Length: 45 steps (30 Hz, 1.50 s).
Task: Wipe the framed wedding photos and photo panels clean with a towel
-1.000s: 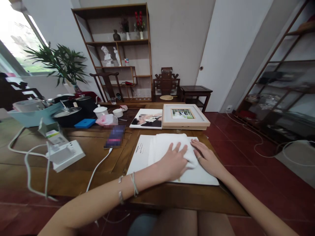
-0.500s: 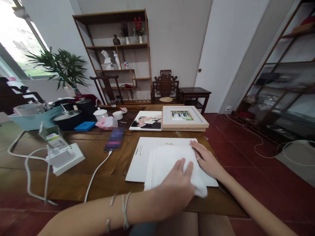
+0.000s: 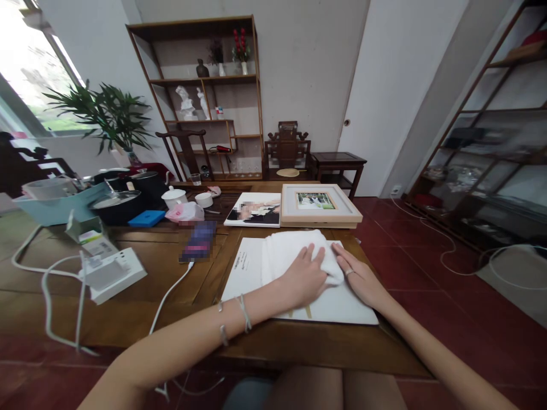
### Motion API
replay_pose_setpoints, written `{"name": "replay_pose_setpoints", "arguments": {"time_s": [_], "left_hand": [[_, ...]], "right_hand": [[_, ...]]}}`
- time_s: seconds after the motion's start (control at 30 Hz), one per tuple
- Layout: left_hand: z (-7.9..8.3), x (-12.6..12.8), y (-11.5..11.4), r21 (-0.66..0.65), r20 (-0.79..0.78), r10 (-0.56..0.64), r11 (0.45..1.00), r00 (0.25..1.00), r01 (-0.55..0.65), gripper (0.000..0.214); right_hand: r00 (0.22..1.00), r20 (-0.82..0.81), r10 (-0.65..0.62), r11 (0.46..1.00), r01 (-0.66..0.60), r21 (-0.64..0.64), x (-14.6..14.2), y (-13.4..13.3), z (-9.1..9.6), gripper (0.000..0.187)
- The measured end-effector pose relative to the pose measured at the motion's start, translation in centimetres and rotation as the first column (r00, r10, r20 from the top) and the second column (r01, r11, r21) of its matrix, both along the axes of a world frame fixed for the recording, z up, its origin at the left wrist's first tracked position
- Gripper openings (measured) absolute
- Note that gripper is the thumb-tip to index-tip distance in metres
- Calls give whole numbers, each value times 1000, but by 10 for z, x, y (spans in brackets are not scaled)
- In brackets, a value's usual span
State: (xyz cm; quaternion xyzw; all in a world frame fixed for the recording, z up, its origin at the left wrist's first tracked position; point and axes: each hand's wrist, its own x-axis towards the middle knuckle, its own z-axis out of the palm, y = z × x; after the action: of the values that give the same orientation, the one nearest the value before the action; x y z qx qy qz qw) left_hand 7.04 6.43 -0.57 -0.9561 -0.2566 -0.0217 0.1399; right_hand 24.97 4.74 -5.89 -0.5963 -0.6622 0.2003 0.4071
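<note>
A folded white cloth (image 3: 280,259) lies on a flat white panel (image 3: 346,307) in front of me. Curved over the cloth, my left hand (image 3: 305,279) presses it down, with its fingers somewhat apart and the thumb hidden. My right hand (image 3: 356,279) rests along the panel's right edge, fingers stretched out, beside the cloth and holding nothing. Small dark print shows at the panel's left side. Gold marks appear by its lower edge, partly covered by my left wrist.
Behind the panel lie a photo print (image 3: 256,210) and a light wooden picture frame (image 3: 361,216). To the left are a phone (image 3: 200,239) on a white cable, an opened white box (image 3: 119,276), a blue box (image 3: 147,218) and dark pots (image 3: 115,205).
My left hand has slid the cloth away from me across the panel, uncovering the near part and its gold marks. My right hand has barely moved.
</note>
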Motion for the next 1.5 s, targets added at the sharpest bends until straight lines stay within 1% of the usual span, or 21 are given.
{"name": "replay_pose_setpoints", "arguments": {"time_s": [0.1,0.2,0.27,0.33,0.43,0.5,0.57,0.6,0.63,0.7,0.8,0.87,0.97,1.03,1.07,1.13,1.2,1.3,1.37,1.43,1.5], "left_hand": [[-6,13,16,17,35,-21,1000,999,21,45],[-11,22,12,55,57,-69,996,996,65,38],[-12,23,-3,77,67,-103,992,992,98,33],[-10,19,-27,81,57,-158,985,986,153,30],[-4,4,-68,95,40,-267,960,963,263,26],[0,-8,-90,107,41,-299,950,953,293,25],[3,-17,-102,96,42,-294,953,955,289,26],[4,-20,-103,79,38,-289,955,956,286,25],[5,-22,-101,60,32,-285,957,958,283,24],[6,-22,-89,18,15,-252,968,968,252,23],[4,-15,-52,-35,-14,-98,995,995,97,28],[1,-10,-23,-36,-3,-14,999,1000,14,36],[-5,-5,12,-16,30,8,1000,1000,-7,44],[-8,-4,22,-6,38,7,1000,999,-7,44],[-9,-3,21,2,39,13,1000,999,-13,44],[-10,-3,11,19,32,26,999,999,-27,42],[-7,-4,-11,19,5,20,1000,1000,-20,36],[-1,-11,-53,10,-40,-56,998,998,57,27],[3,-18,-76,2,-29,-116,993,993,116,26],[3,-23,-87,-3,6,-156,988,988,156,25],[0,-25,-83,-8,38,-162,987,986,162,26]], "right_hand": [[993,-117,-34,999,33,-9,1,0,2,48],[984,-177,-32,999,40,37,1,-1,4,48],[982,-188,-21,997,34,66,1,-2,5,47],[982,-187,-7,996,23,84,1,-3,6,46],[988,-153,3,997,9,76,1,-3,6,44],[995,-102,11,998,-6,57,0,-3,6,43],[999,-34,26,999,-25,45,-2,-2,5,41],[999,2,34,998,-34,43,-2,-2,5,40],[999,33,38,998,-40,45,-3,-2,4,39],[996,83,42,998,-46,50,-3,-1,3,38],[989,138,53,996,-62,62,-2,0,1,38],[984,167,67,994,-80,73,-1,0,1,37],[980,186,72,992,-90,94,-1,0,1,38],[980,187,62,992,-82,101,-2,0,1,38],[981,186,59,992,-78,100,-2,0,1,38],[982,181,58,993,-76,94,-2,0,2,38],[981,181,62,993,-79,87,-2,0,1,38],[979,193,66,992,-84,90,0,0,-1,38],[978,199,68,991,-89,97,1,0,-3,39],[977,202,68,991,-91,102,1,0,-3,39],[977,204,70,991,-92,102,1,0,-3,39]]}}
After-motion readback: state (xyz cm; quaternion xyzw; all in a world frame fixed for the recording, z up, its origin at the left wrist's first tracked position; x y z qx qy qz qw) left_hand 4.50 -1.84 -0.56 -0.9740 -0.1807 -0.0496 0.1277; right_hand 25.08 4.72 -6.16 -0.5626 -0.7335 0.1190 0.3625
